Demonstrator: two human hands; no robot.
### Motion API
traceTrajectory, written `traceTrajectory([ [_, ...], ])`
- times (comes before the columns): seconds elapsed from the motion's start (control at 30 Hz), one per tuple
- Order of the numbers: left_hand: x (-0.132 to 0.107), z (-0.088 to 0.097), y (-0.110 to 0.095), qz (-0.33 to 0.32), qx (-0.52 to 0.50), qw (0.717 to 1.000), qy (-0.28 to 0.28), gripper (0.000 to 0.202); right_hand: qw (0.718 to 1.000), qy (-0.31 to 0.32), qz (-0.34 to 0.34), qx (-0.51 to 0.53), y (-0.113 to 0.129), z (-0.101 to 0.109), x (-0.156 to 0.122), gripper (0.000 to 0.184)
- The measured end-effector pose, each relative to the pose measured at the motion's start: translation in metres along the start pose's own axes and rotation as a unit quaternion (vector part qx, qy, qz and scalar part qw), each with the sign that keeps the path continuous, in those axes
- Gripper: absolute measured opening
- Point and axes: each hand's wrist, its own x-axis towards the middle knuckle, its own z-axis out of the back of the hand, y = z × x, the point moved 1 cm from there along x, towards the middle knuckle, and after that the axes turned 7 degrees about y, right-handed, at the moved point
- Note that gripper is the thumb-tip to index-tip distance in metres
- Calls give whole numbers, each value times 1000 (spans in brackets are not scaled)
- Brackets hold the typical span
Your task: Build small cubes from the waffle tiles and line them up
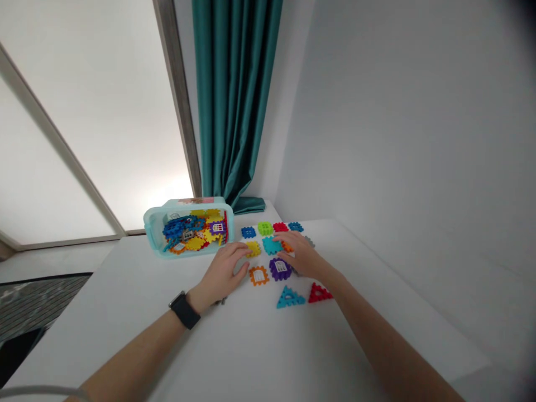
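Observation:
My left hand (226,272), with a dark watch on its wrist, lies low over the table, fingers apart, its fingertips at the edge of a yellow toothed plastic building tile (254,249). Fingers stretched and thumb apart, my right hand (302,255) reaches over a turquoise tile (271,245) and partly covers an orange one (286,247). Nearer to me are an orange window tile (259,275) and a purple window tile (280,269). A blue triangle (290,297) and a red triangle (319,292) lie closest, the red one partly behind my right wrist.
Behind the tiles runs a row with a blue (248,232), a green (265,228), a red (280,227) and another blue tile (296,226). A light-blue bin (156,245) full of mixed pieces stands back left. A green curtain (234,100) and grey wall (397,139) border the white table (259,346).

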Motion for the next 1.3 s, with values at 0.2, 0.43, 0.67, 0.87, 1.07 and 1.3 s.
traceTrajectory([
  [0.2, 25, -20, 9, -5, 51, 996, 70, 25, 999, 33, -18, -2, -38, -4, 4, 36],
  [0.43, 43, -27, 18, -10, 83, 992, 99, 20, 995, 92, -20, 14, -51, -13, 18, 38],
  [0.67, 55, -35, 21, -8, 88, 989, 118, 17, 995, 91, -20, 42, -57, -17, 24, 39],
  [0.87, 62, -43, 24, 1, 73, 991, 111, 19, 994, 95, -25, 49, -58, -14, 20, 31],
  [1.07, 62, -46, 25, -4, 67, 991, 118, 20, 992, 107, -16, 66, -60, -14, 20, 21],
  [1.3, 62, -46, 24, -2, 59, 992, 110, 21, 992, 108, -21, 66, -62, -16, 21, 20],
])
